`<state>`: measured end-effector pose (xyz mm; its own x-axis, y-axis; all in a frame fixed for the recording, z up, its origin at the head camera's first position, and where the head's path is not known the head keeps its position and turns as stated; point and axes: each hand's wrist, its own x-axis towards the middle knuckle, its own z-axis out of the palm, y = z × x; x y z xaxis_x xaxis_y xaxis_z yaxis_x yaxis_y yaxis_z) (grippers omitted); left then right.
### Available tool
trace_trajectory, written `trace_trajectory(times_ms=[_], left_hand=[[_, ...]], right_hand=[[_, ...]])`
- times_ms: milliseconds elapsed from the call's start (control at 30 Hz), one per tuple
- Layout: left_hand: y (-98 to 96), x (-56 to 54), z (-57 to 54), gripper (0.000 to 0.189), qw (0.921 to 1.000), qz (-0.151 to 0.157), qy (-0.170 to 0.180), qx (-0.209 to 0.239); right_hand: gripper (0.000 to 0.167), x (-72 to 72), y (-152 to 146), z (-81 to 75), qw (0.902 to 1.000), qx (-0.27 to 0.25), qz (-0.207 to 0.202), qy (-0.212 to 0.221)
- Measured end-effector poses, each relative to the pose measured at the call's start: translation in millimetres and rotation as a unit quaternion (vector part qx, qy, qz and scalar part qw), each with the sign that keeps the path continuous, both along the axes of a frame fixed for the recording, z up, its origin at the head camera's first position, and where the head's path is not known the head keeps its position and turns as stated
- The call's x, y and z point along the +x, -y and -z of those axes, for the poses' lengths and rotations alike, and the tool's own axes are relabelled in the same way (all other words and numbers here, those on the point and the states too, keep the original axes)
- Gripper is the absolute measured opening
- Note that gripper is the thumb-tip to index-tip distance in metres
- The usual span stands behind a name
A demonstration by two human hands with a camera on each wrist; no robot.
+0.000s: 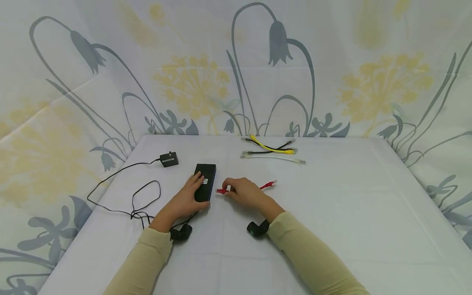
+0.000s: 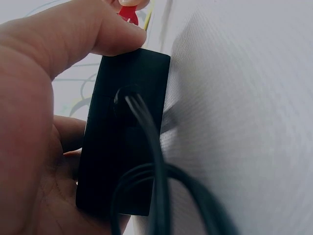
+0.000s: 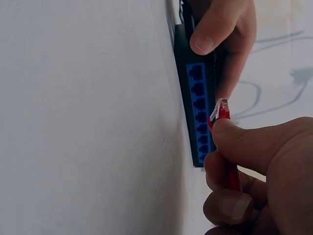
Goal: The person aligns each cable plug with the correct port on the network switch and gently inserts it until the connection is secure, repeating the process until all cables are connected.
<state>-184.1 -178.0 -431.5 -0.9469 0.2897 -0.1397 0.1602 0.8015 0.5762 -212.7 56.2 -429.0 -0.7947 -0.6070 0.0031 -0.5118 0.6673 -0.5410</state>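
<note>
A black network switch (image 1: 208, 172) lies on the white table, its row of blue ports (image 3: 199, 104) facing right. My left hand (image 1: 185, 198) grips the switch, fingers over its top and far side, thumb at the near end. A black power lead (image 2: 146, 117) is plugged into that near end. My right hand (image 1: 246, 192) pinches a short red network cable (image 1: 268, 185) just behind one plug. That clear plug (image 3: 223, 106) points toward the ports and is apart from them in the head view. The cable's middle is hidden by the right hand.
Black, yellow and white network cables (image 1: 273, 157) lie at the back of the table. A black power adapter (image 1: 169, 159) sits back left, its thin black cord (image 1: 110, 176) looping across the left side. A floral cloth (image 1: 191, 82) hangs behind the table.
</note>
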Motion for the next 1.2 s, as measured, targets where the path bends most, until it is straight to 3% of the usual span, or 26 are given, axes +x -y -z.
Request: trace_trajectory(times_ms=[367, 1200], left_hand=[[-0.2, -1.9, 0.1, 0.094, 0.9999, -0.007, 0.008, 0.006], [0.9, -0.6, -2.3, 0.099, 0.9999, -0.002, 0.006, 0.011]], right_hand=[[0.016, 6.0, 8, -0.8, 0.9995, 0.022, -0.006, -0.023], [0.015, 11.1, 20, 0.5, 0.9988, 0.047, -0.011, -0.009]])
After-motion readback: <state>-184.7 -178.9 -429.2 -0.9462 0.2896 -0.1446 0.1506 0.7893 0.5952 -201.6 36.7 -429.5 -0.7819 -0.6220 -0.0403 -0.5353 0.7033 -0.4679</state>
